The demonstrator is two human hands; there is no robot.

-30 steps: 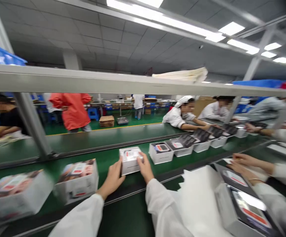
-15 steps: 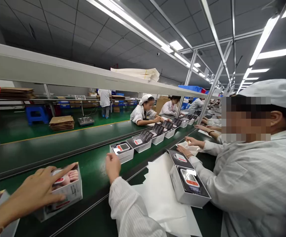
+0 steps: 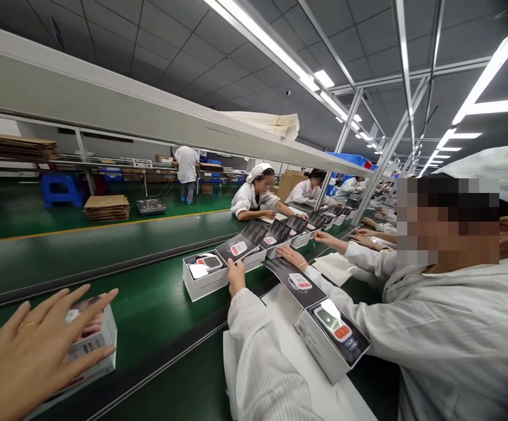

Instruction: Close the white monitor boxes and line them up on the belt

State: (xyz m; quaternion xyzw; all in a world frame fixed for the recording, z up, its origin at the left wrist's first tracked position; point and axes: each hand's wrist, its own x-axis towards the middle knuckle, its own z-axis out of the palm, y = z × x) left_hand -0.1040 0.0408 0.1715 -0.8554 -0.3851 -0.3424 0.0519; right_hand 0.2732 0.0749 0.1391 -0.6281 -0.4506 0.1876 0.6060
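Observation:
My left hand [image 3: 47, 339] is spread, fingers apart, over a closed printed box [image 3: 100, 345] at the lower left of the green belt [image 3: 148, 304]. My right hand [image 3: 237, 277] pinches the edge of the black lid [image 3: 239, 248] of an open white box in the row. Just left of that lid stands an open box [image 3: 205, 286] with a white and orange device inside. Another open box [image 3: 324, 345], its black lid tilted back, rests on white sheets [image 3: 280, 327] to the right of my right sleeve.
A co-worker [image 3: 456, 304] in white sits close at the right, with hands near the open lid. More open boxes [image 3: 298, 225] line the belt toward other workers. A shelf [image 3: 148, 111] crosses overhead; a blue stool [image 3: 62, 190] and flat cardboard [image 3: 106, 208] lie beyond.
My right hand has moved right and forward and now grips a lid. My left hand has shifted left and spread its fingers. The co-worker's hands have reached further toward the row.

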